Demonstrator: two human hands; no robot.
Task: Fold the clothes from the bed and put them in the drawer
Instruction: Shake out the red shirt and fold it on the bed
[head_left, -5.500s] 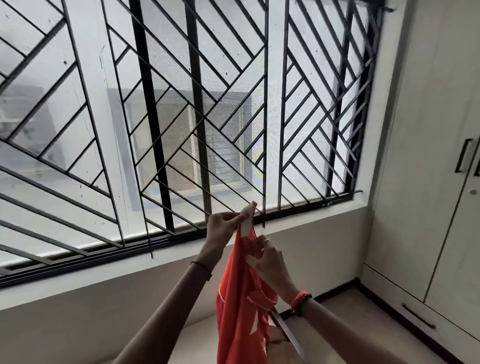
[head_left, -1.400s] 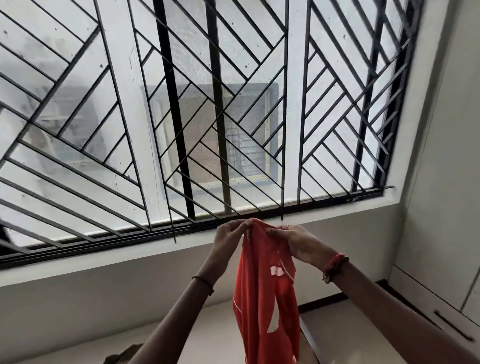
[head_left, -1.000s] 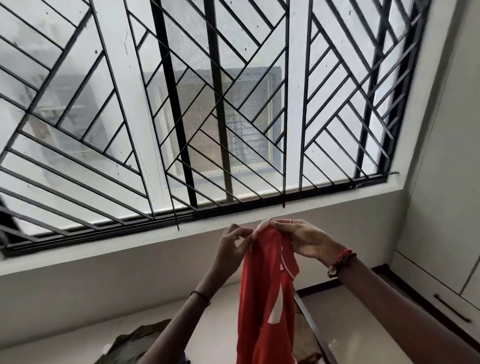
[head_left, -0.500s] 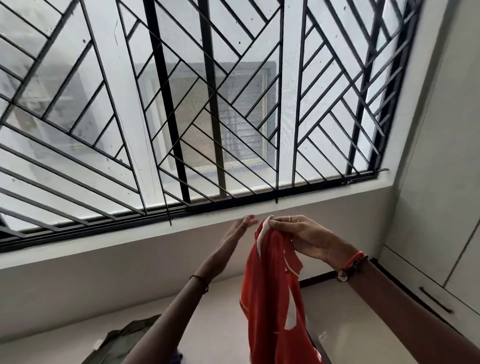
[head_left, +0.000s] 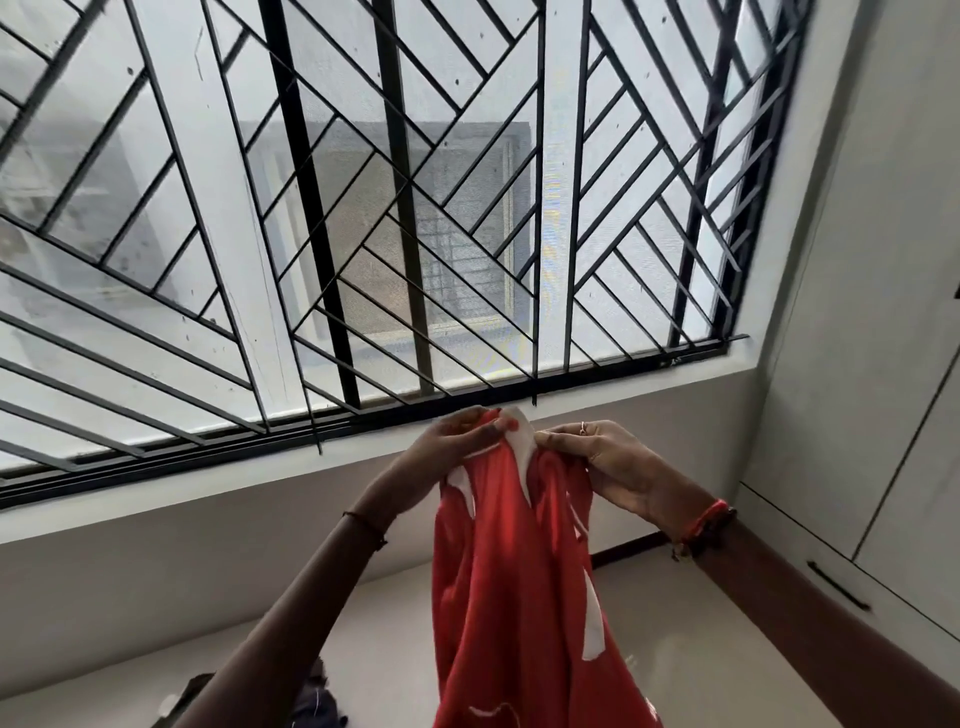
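A red garment with white markings (head_left: 511, 587) hangs straight down in front of me, held up at chest height below the window. My left hand (head_left: 457, 444) pinches its top edge on the left. My right hand (head_left: 605, 460) grips the top edge on the right, close beside the left hand. A white strip of the cloth sticks up between the two hands. The garment's lower part runs out of the bottom of the view. The bed is not in view.
A large window with a black metal grille (head_left: 395, 234) fills the wall ahead. White wardrobe doors and a low drawer with a dark handle (head_left: 836, 584) stand at the right. Dark clothes (head_left: 317, 706) lie at the bottom left.
Half a second ago my left hand was open and off the cloth; it has now closed on the garment's top edge next to my right hand.
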